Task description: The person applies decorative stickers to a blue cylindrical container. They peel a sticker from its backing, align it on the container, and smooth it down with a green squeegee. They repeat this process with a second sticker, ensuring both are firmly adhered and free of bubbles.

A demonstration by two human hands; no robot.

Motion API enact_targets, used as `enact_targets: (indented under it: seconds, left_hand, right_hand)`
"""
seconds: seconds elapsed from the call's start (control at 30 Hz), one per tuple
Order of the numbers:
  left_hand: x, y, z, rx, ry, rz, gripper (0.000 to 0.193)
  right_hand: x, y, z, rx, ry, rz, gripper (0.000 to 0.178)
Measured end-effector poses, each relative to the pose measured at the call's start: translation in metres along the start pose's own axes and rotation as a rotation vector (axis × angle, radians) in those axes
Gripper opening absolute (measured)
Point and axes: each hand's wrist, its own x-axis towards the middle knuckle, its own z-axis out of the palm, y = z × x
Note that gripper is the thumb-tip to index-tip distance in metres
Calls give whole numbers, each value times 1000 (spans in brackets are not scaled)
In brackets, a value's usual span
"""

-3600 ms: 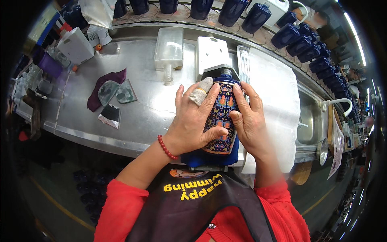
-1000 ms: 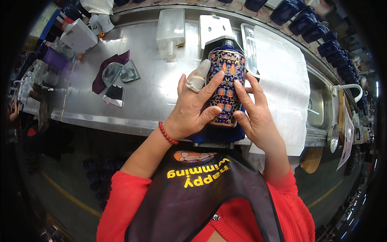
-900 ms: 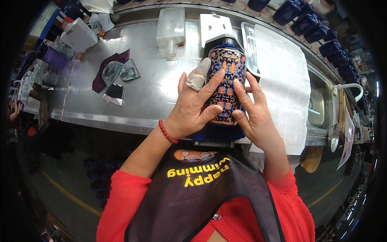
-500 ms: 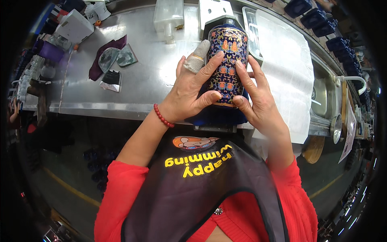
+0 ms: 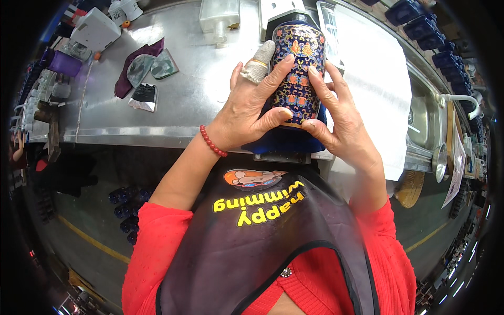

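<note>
A dark blue bottle (image 5: 298,73) lies on its side near the bench's front edge, its neck end away from me. A floral sheet in orange, pink and gold wraps its visible side. From the left, my left hand (image 5: 251,107) holds it, with thumb and fingertips on the sheet. A grey cloth cover (image 5: 257,63) with a yellow band sits on one finger of that hand. My right hand (image 5: 338,113) grips the other side, fingers spread along the pattern and thumb at the near end. Beneath the bottle is a dark blue surface (image 5: 286,143). Its underside is hidden.
On the metal bench (image 5: 194,73) lie a purple cloth (image 5: 125,79), greenish pads (image 5: 164,64) and a small black-and-silver piece (image 5: 144,97). A clear container (image 5: 218,18) stands behind. White sheeting (image 5: 375,89) covers the right side, beside a sink (image 5: 418,121).
Both hands stay on the bottle and have shifted only slightly. The whole view has moved a little, so the bottle appears higher. The patterned sheet remains around it.
</note>
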Motion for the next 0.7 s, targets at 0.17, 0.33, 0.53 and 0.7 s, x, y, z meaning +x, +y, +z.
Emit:
enact_targets:
  seconds: [0.17,0.33,0.53,0.7]
  left_hand:
    - [0,1,0,-15,3,-2,79]
    - [0,2,2,-27,28,16,79]
    - [-3,20,6,-3,47,-53,91]
    - [0,25,2,3,2,-52,93]
  right_hand:
    - [1,-5,0,38,11,21,81]
    - [1,-6,-1,23,14,19,85]
    - [-6,2,5,248,91,99,89]
    - [-11,10,11,58,107,-6,88]
